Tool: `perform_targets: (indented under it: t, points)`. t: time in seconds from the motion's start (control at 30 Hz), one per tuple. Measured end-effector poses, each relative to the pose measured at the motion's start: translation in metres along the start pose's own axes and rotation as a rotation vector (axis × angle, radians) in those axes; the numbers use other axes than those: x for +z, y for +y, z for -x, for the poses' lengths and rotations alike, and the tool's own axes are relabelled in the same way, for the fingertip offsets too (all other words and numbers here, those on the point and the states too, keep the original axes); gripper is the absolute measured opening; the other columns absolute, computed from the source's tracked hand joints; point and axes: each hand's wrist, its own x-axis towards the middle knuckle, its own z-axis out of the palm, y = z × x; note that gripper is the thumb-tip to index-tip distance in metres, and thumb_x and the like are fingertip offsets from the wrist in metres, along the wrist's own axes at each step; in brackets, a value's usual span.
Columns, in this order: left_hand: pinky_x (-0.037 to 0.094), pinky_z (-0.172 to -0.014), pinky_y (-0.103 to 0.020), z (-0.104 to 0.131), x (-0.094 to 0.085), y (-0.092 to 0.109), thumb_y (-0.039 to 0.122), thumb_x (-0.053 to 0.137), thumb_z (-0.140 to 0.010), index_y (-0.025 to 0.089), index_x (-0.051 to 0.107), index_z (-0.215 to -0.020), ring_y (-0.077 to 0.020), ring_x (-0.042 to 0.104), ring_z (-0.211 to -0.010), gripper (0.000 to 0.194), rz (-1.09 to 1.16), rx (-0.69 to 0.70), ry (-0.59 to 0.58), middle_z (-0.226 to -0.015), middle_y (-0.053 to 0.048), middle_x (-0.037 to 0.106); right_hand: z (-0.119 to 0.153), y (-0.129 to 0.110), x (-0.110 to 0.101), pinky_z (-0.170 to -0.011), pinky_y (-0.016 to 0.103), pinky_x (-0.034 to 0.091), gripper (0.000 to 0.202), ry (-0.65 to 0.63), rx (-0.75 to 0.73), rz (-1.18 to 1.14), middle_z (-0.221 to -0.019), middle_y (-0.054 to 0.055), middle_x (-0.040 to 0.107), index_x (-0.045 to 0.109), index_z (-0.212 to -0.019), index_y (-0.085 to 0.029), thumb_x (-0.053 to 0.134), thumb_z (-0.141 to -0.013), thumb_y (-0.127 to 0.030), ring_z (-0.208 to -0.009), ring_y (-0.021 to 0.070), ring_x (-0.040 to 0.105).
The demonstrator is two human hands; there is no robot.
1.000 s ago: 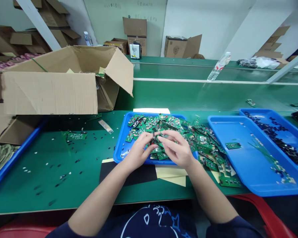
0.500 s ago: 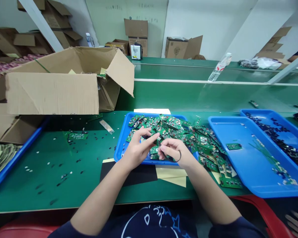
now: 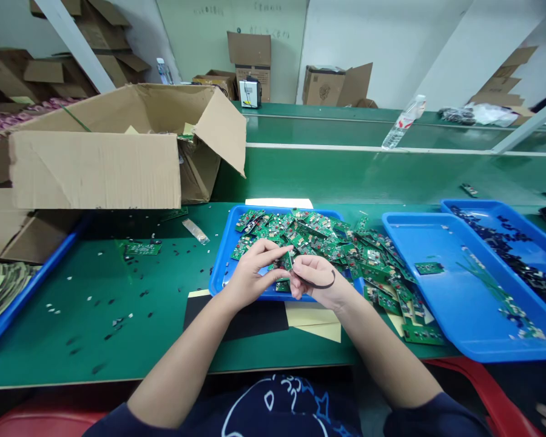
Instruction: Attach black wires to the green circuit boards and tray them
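My left hand (image 3: 253, 272) is over the front of a blue tray (image 3: 219, 267) heaped with green circuit boards (image 3: 316, 227). Between its thumb and fingers it grips a small circuit board (image 3: 287, 261). My right hand (image 3: 318, 278) meets it from the right, fingertips pinched close to that board's edge. A thin dark curved strip (image 3: 321, 286) runs out of the right hand's grip and bends back toward the wrist; its other end is hidden by the fingers. Both hands nearly touch each other.
Loose boards (image 3: 391, 285) spill to the right of the tray. Beyond lie a blue tray (image 3: 418, 243) with one board and another tray (image 3: 486, 209) of black parts. A large cardboard box (image 3: 95, 170) stands back left. Yellow and black sheets (image 3: 236, 318) lie in front.
The left thumb and fingers have closed round the small board, which now shows more between the hands. My right hand has turned slightly and its fingertips have come in closer.
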Motion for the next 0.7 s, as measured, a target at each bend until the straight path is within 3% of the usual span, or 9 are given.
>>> perform_targets:
  t: [0.13,0.23,0.4,0.57,0.7]
  points:
    - [0.049,-0.069,-0.027,0.0005,0.0053,-0.0007,0.031,0.058,-0.083,0.026,0.058,-0.117,-0.0144,0.053,-0.081,0.035,-0.003,-0.055,0.045,-0.087,-0.003,0.051,-0.0011,0.0003,0.0054,-0.043,0.018,0.051,0.035,0.172,-0.096,0.046,-0.049,-0.004,0.06,0.055,-0.065,-0.016,0.079,-0.058,-0.04,-0.043,0.0094,0.06]
    - [0.049,-0.07,-0.028,0.001,0.0086,-0.0027,0.03,0.058,-0.083,0.026,0.058,-0.117,-0.0151,0.053,-0.082,0.034,-0.059,-0.06,0.088,-0.087,-0.003,0.052,-0.003,0.0023,0.0063,-0.04,0.019,0.051,0.036,0.219,-0.138,0.063,-0.047,-0.006,0.059,0.055,-0.073,-0.017,0.079,-0.057,-0.039,-0.04,0.0102,0.059]
    - [0.05,-0.072,-0.03,0.0012,0.0104,-0.0041,0.029,0.057,-0.084,0.025,0.057,-0.118,-0.0153,0.054,-0.082,0.034,-0.105,-0.048,0.123,-0.088,-0.004,0.053,-0.0025,0.0049,0.0038,-0.041,0.02,0.05,0.037,0.184,-0.162,0.075,-0.049,-0.007,0.058,0.052,-0.083,-0.018,0.075,-0.063,-0.04,-0.041,0.0101,0.059]
    - [0.052,-0.072,-0.029,0.0018,0.0102,-0.002,0.03,0.061,-0.081,0.026,0.058,-0.118,-0.0143,0.053,-0.081,0.037,0.007,-0.067,0.116,-0.087,-0.003,0.052,0.0008,0.0032,0.001,-0.048,0.023,0.052,0.052,0.109,-0.239,0.159,-0.054,-0.009,0.058,0.045,-0.113,-0.022,0.071,-0.07,-0.034,-0.046,0.0105,0.061]
    - [0.053,-0.068,-0.026,0.0033,0.0111,-0.0001,0.03,0.062,-0.08,0.029,0.057,-0.119,-0.013,0.054,-0.081,0.04,0.209,-0.154,0.107,-0.09,-0.003,0.049,0.0011,0.0028,0.0038,-0.05,0.025,0.052,0.029,0.16,-0.303,0.245,-0.055,-0.006,0.057,0.054,-0.08,-0.019,0.07,-0.069,-0.041,-0.047,0.0108,0.06]
